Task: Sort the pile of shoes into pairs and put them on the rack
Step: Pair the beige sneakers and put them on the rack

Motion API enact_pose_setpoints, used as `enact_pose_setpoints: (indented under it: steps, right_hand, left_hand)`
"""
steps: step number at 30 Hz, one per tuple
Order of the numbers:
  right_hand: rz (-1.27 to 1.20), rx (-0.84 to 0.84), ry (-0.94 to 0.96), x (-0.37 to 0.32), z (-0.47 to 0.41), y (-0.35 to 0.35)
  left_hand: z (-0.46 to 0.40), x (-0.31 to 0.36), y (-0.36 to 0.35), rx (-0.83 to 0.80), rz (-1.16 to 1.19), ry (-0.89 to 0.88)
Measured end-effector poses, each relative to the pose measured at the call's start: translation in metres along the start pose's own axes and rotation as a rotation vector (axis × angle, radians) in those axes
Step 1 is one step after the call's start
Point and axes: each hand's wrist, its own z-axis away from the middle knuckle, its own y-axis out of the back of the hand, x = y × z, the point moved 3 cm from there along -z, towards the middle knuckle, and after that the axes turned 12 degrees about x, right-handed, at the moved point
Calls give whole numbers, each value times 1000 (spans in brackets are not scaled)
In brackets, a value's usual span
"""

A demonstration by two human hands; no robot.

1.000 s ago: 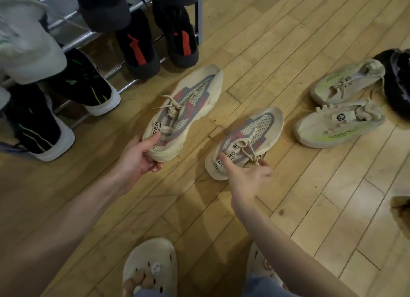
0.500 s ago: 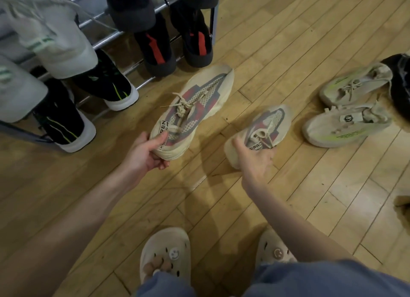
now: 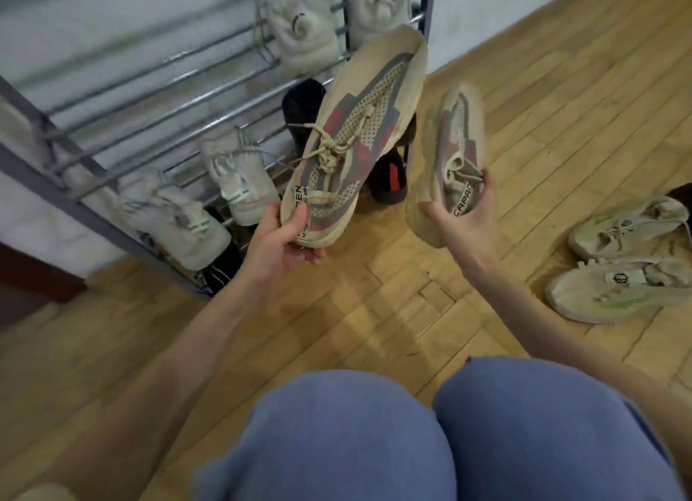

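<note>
My left hand grips the heel of a beige sneaker with red and grey panels, held up with its toe pointing at the metal shoe rack. My right hand grips the heel of its matching sneaker, lifted off the floor and turned partly on its side, just right of the first. Both shoes hang in front of the rack's right end.
The rack holds two white sneakers on a middle rail, a pale pair higher up, and black shoes with red marks low down. A beige and lime pair lies on the wooden floor at right. My blue-clad knees fill the foreground.
Both hands have lifted the two matching sneakers off the floor and raised them towards the rack. The view has tilted up, and my knees have come into sight.
</note>
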Motion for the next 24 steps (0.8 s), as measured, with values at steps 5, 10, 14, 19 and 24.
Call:
enact_pose_setpoints:
  steps: [5,10,14,19,24]
  right_hand:
    - [30,-151,185,-36,-2,-7]
    - [5,-277,222,-60,9,-27]
    - [40,-348,306,-72,24,-45]
    - [91,-410,455,-101,28,-74]
    - [75,-453,431,-139,35,-124]
  left_hand:
    - [13,24,20,79,4,-76]
    - [30,27,47,199,21,-134]
    - [37,34,65,307,82,-182]
    - [33,49,82,489,194,-226]
    - [34,56,85,628,267,-215]
